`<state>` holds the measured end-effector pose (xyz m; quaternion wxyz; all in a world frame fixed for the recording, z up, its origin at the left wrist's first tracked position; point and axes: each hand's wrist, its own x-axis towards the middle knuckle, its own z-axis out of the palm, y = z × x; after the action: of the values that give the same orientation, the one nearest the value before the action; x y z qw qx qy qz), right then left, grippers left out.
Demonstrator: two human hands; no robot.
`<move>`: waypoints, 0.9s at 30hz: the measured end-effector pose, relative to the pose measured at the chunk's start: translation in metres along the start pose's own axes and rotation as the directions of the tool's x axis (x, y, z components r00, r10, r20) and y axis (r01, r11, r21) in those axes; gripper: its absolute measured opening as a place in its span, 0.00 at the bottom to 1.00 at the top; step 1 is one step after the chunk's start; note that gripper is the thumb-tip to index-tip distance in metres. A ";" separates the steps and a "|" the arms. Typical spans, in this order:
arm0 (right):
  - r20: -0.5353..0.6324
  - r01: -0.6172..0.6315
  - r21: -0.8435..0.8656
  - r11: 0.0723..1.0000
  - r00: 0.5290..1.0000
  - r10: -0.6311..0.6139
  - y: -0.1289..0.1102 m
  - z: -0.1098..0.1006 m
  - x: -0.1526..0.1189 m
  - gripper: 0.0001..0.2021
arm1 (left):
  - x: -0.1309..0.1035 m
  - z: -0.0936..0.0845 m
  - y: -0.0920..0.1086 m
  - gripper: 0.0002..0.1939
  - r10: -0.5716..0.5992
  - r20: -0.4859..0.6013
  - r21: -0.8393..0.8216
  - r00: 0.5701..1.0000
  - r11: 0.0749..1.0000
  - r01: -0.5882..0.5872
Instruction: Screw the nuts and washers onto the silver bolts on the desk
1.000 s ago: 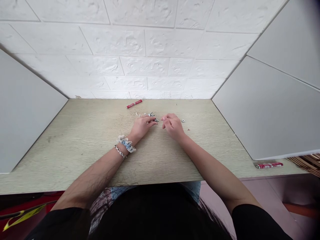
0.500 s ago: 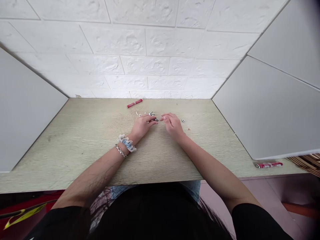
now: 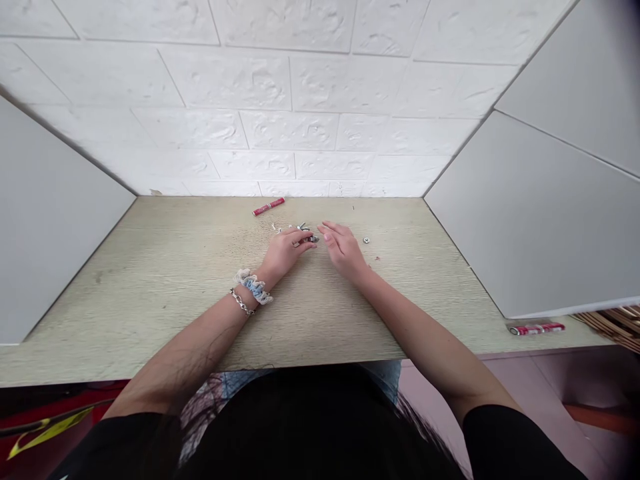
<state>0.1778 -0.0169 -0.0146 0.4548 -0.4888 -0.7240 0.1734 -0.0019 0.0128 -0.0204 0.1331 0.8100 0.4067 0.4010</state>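
My left hand (image 3: 285, 251) pinches a small dark and silvery metal part (image 3: 313, 239) between thumb and fingertips; the fingers cover most of it, so its kind is unclear. Just right of it is my right hand (image 3: 344, 251), fingers apart and extended towards the part with a small gap between. Beyond the left fingertips lie small metal pieces (image 3: 302, 227) and white scraps (image 3: 276, 228) on the wooden tabletop (image 3: 320, 320). A small round silvery piece (image 3: 367, 240) rests to the right of my right hand.
A red tube-shaped stick (image 3: 269, 207) lies near the white brick-patterned wall (image 3: 315, 130). Another red stick (image 3: 537, 329) sits at the front right edge beside a wicker basket (image 3: 613, 327). Grey panels (image 3: 540, 220) bound the table on both sides. A tiny reddish bit (image 3: 377, 258) lies right of centre.
My right hand's fingers have opened and lifted slightly, away from the part. My left hand stays in place, still pinching it.
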 end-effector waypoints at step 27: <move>-0.027 -0.133 0.063 0.989 0.991 0.135 0.003 -0.002 0.001 0.27 | 0.001 0.002 -0.003 0.09 -0.028 0.062 0.033 0.998 0.999 0.026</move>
<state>0.1811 -0.0153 -0.0146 0.4680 -0.5247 -0.6768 0.2180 -0.0020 0.0161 -0.0230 0.1383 0.8185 0.4197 0.3670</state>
